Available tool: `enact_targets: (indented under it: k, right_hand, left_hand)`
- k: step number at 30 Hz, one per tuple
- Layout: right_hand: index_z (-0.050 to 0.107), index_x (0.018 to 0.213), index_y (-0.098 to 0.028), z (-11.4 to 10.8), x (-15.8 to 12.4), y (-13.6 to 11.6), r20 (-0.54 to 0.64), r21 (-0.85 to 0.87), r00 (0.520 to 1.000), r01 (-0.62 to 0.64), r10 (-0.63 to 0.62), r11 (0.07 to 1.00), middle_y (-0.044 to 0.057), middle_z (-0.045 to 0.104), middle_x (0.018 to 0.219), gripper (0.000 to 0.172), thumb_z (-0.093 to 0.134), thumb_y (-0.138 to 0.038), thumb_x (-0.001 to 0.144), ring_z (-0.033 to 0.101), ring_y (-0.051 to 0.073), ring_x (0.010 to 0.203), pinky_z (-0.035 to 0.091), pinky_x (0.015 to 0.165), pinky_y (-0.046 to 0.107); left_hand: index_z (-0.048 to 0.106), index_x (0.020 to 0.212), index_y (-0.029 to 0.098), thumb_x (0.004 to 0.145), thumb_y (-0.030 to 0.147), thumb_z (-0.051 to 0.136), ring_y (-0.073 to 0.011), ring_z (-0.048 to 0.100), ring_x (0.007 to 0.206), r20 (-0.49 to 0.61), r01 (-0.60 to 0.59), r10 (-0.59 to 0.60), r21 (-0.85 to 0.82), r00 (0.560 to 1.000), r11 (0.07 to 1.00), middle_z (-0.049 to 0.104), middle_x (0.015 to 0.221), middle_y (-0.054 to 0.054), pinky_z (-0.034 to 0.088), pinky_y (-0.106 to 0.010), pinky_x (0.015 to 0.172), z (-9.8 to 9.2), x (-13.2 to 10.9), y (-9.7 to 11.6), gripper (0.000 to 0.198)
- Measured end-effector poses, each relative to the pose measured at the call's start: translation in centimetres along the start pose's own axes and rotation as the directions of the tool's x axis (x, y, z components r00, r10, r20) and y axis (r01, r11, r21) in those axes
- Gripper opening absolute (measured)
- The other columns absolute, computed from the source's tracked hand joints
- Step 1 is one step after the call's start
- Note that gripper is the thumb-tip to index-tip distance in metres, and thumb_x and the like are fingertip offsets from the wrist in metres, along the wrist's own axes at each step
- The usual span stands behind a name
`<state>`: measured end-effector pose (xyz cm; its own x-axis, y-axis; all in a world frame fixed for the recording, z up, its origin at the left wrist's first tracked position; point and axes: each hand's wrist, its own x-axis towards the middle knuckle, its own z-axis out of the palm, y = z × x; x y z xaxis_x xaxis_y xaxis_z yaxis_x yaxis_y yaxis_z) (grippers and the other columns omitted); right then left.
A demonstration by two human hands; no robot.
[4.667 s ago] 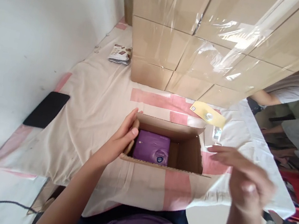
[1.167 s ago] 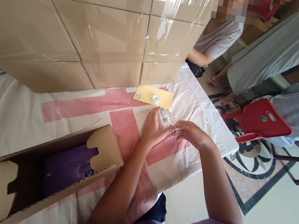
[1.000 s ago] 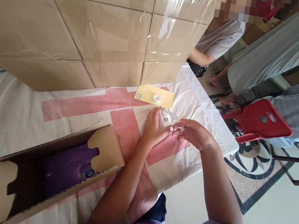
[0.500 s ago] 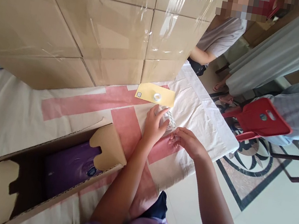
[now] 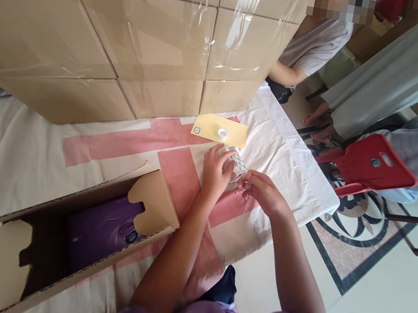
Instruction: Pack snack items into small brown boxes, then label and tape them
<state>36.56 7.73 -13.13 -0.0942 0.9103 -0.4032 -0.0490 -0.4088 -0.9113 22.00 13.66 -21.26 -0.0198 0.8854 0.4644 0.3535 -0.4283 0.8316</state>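
My left hand curls around a small whitish piece with rows of dark printed marks, which looks like a sheet or roll of labels. Its fingers cover the left part, so I cannot tell its full shape. At the right edge of this piece, my right hand is closed in a pinch; what lies between its fingertips is too small to make out. Just beyond my left hand a yellow envelope lies flat, with a small white ring-shaped roll resting on it.
An open cardboard box with a purple package inside stands at the left. Stacked cartons wrapped in clear film rise behind. The cloth-covered table ends at the right, near a red chair. Other people are beyond.
The view has shifted slightly. My hands keep nearly the same places on the whitish printed piece, and more of its printed face shows between them.
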Motion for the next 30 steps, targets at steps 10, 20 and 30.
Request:
enact_targets:
  k: [10,20,30]
  right_hand:
    - [0.059,0.071,-0.021,0.1,-2.4,-0.2,-0.097,0.092,0.964,0.256,-0.247,0.962,0.003,0.066,0.075,0.029,0.070,-0.037,0.092,0.055,0.017,0.071,0.038,0.066,0.030]
    - [0.065,0.071,-0.021,0.0,-5.2,1.4,-0.110,-0.176,0.963,0.225,-0.246,0.958,0.002,0.062,0.075,0.032,0.063,-0.040,0.097,0.049,0.018,0.073,0.037,0.072,0.034]
    - [0.069,0.079,-0.021,-0.8,-4.0,2.1,-0.497,-0.523,0.817,-0.014,-0.292,0.852,0.004,0.067,0.079,0.028,0.063,-0.047,0.090,0.058,0.021,0.077,0.043,0.072,0.035]
  left_hand:
    - [0.069,0.126,0.026,0.087,0.022,0.073,-0.0300,0.053,0.134,0.054,0.112,-0.116,0.082,0.992,0.990,0.058,0.138,-0.012,0.043,-0.046,0.116,0.2,0.2,-0.2,0.039]
    - [0.072,0.126,0.028,0.087,0.023,0.072,-0.0341,0.051,0.134,0.079,0.174,-0.187,0.150,0.979,0.973,0.055,0.144,-0.012,0.042,-0.050,0.116,0.1,0.7,1.1,0.040]
    - [0.071,0.120,0.028,0.086,0.016,0.072,-0.0306,0.053,0.134,0.087,0.126,-0.137,0.121,0.987,0.985,0.060,0.141,-0.009,0.043,-0.047,0.113,0.2,1.0,1.0,0.037]
